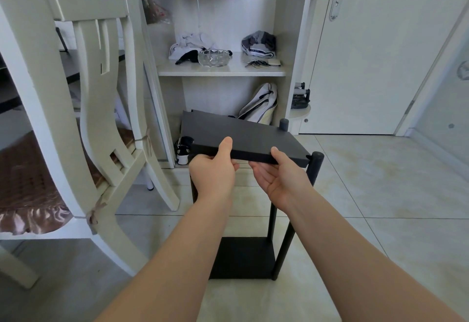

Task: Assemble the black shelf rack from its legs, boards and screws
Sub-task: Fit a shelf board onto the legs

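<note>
Left hand (pixel 213 169) and right hand (pixel 276 173) grip the tilted board (pixel 228 128), fingertips hidden beneath.

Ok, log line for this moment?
top board: tilted, held; left hand: grips edge; right hand: grips edge; lower board: between legs

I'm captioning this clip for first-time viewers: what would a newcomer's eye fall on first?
At centre, the left hand and right hand grip the near edge of a tilted black board, thumbs on top, beside upright black legs on its right. Below it a lower board sits down by the tiled floor, and a white chair fills the left side.
</note>
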Demonstrator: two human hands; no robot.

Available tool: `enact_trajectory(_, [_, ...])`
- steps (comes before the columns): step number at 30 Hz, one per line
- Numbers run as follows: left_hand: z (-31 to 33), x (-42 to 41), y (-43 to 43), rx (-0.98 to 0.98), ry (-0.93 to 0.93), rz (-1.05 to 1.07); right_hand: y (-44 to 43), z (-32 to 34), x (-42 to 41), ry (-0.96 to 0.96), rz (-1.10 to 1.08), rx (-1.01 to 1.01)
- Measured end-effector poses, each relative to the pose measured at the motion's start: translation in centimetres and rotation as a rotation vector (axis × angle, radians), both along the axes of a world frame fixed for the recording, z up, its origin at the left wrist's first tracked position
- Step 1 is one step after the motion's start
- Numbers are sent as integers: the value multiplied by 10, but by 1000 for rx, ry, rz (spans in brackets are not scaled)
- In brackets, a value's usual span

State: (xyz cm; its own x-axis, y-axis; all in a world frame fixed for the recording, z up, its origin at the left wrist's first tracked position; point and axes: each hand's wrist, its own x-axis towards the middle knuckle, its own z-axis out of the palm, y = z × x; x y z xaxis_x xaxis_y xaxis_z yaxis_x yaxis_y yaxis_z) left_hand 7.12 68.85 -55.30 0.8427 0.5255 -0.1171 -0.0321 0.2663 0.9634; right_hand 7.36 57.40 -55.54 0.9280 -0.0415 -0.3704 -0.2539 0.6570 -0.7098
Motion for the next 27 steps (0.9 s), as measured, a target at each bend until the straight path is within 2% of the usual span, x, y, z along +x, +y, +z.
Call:
enact_trajectory(15, [-14,17,-17,-169,88,-75,-18,-9,15,36,-102,-117])
enact_trajectory(27, [-16,-8,-34,-261,86,-76,-30,-11,6,40,-124,-146])
